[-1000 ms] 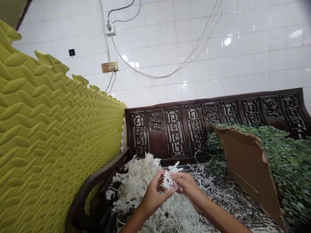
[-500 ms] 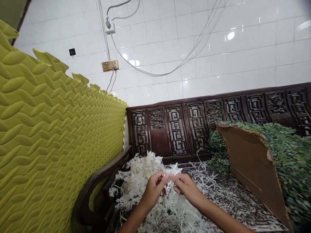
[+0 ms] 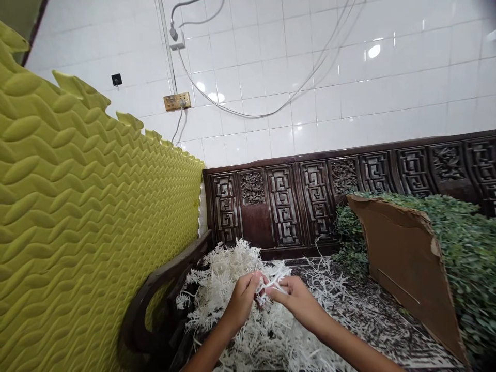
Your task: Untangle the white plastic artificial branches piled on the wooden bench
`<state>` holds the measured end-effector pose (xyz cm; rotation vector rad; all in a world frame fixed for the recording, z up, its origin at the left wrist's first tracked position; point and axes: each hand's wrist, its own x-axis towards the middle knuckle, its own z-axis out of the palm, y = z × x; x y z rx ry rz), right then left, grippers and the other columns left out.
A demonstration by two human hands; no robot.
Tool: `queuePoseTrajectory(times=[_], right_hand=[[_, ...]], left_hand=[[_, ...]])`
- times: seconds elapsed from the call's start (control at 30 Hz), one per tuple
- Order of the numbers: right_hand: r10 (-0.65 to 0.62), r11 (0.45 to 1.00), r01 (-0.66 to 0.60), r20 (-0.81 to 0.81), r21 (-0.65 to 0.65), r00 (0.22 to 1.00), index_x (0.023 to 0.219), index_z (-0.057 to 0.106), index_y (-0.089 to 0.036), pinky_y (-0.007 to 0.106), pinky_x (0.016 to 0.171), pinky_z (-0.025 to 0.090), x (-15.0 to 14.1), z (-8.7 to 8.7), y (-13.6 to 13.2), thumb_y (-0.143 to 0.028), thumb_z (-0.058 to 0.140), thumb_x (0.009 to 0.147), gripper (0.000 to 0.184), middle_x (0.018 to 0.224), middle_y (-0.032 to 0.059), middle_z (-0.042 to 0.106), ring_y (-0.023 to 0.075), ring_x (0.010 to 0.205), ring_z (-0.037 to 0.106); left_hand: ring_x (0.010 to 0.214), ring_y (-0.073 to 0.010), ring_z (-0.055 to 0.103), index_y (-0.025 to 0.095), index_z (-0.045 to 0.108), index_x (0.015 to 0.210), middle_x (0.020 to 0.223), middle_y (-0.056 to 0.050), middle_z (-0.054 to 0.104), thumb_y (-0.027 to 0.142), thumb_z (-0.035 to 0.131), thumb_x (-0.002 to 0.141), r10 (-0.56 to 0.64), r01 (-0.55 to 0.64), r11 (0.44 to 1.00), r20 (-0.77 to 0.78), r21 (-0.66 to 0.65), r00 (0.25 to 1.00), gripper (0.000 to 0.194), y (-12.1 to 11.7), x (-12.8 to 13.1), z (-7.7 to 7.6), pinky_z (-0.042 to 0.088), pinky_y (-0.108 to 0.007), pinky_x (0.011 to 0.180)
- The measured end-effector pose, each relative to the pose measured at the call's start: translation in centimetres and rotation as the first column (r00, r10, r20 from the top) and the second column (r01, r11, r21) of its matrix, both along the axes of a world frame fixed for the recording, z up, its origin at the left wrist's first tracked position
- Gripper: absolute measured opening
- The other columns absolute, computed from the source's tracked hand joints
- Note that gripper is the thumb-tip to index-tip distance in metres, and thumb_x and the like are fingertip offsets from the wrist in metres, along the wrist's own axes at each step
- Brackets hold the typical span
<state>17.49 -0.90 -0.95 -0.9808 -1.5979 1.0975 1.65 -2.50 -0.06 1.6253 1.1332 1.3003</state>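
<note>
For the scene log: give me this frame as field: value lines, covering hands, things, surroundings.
left hand: fingers closed on a white sprig; left hand
right hand: right hand pinches the same sprig
below hands: heap of white sprigs
right side: upright brown cardboard, green foliage behind it
left side: yellow textured mat
back: dark carved bench, white tiled wall

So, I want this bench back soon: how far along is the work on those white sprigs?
Partway, I'd guess.
Done: none is clearly finished; the loose strands right of the heap might be.
In hand: a white sprig, fingered by the left hand and right hand.
Left: probably much of the white heap, still tangled.
</note>
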Motion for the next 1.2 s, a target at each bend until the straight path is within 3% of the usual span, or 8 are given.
queuePoseTrajectory(times=[0.2,0.3,0.4,0.53,0.67,0.9,1.1,1.2], right_hand=[[0.047,0.999,-0.047,-0.017,-0.005,0.999,0.069,0.059,-0.018,0.026,0.052,0.031,0.0,0.2,-0.1,-0.05,0.072,0.064,0.035,0.058,-0.0001,0.052,0.0158,0.057,0.046],[0.092,0.996,-0.092,-0.016,0.002,0.996,0.06,0.056,-0.018,0.026,0.049,0.026,0.0,0.7,-0.4,-0.047,0.07,0.065,0.032,0.051,-0.0018,0.047,0.0123,0.05,0.037],[0.091,0.996,-0.091,-0.019,-0.001,0.996,0.054,0.047,-0.02,0.026,0.047,0.02,0.1,1.1,-0.5,-0.041,0.068,0.066,0.032,0.047,-0.0053,0.035,0.0097,0.047,0.027],[0.065,0.998,-0.066,-0.039,-0.024,0.997,0.057,0.044,-0.02,0.025,0.048,0.019,0.1,1.0,-0.4,-0.032,0.063,0.065,0.023,0.051,-0.0067,0.03,0.0096,0.05,0.026],[0.125,0.991,-0.129,-0.069,-0.046,0.99,0.064,0.051,-0.018,0.025,0.049,0.018,0.2,0.9,-0.2,-0.029,0.057,0.066,0.013,0.052,-0.0072,0.03,0.0096,0.051,0.025],[0.134,0.99,-0.137,-0.068,-0.029,0.989,0.062,0.058,-0.016,0.024,0.049,0.019,0.6,2.1,-0.6,-0.024,0.059,0.06,0.008,0.048,-0.0075,0.033,0.0094,0.05,0.026],[0.08,0.996,-0.083,-0.082,-0.03,0.993,0.067,0.064,-0.016,0.025,0.052,0.026,0.6,1.8,-0.7,-0.027,0.065,0.06,0.013,0.052,-0.0041,0.045,0.0119,0.054,0.036],[0.137,0.988,-0.143,-0.09,-0.061,0.986,0.067,0.064,-0.015,0.025,0.049,0.022,0.8,2.2,-0.9,-0.03,0.065,0.065,0.015,0.05,-0.0051,0.041,0.0101,0.05,0.03]], left_hand=[[0.081,-0.021,0.06,0.015,0.069,0.096,0.089,-0.007,0.067,0.061,0.049,0.083,-0.084,0.093,0.991,0.094,-0.094,0.992,0.051,-0.3,0.3,0.1,0.048,-0.031,0.075],[0.085,-0.022,0.061,0.014,0.069,0.1,0.091,-0.007,0.069,0.06,0.046,0.085,-0.109,0.115,0.99,0.081,-0.082,0.991,0.053,-0.6,0.5,0.3,0.046,-0.034,0.085],[0.089,-0.0235,0.061,0.014,0.066,0.111,0.097,-0.009,0.068,0.061,0.04,0.088,-0.162,0.162,0.985,0.009,-0.052,0.987,0.059,-1.0,0.5,0.3,0.047,-0.035,0.082],[0.097,-0.0258,0.059,0.017,0.057,0.123,0.113,-0.01,0.064,0.054,0.071,0.069,-0.137,0.155,0.985,-0.203,0.078,0.97,0.067,-1.2,0.6,0.2,0.047,-0.032,0.08],[0.087,-0.0228,0.059,0.018,0.061,0.116,0.103,-0.007,0.067,0.044,0.077,0.065,-0.015,0.058,0.989,-0.298,0.135,0.954,0.06,-0.6,0.4,0.1,0.046,-0.029,0.073],[0.073,-0.0181,0.057,0.015,0.068,0.102,0.082,-0.005,0.066,0.038,0.075,0.069,-0.056,0.094,0.987,-0.269,0.127,0.961,0.041,-0.2,-0.2,0.5,0.042,-0.025,0.065],[0.08,-0.0185,0.056,0.015,0.068,0.107,0.09,-0.006,0.066,0.04,0.07,0.076,-0.152,0.202,0.968,-0.29,0.149,0.945,0.04,-0.6,-0.2,0.6,0.041,-0.024,0.066],[0.079,-0.0178,0.054,0.015,0.067,0.107,0.091,-0.006,0.065,0.043,0.066,0.079,-0.184,0.233,0.962,-0.291,0.144,0.939,0.04,-0.9,-0.2,0.8,0.04,-0.024,0.066]])
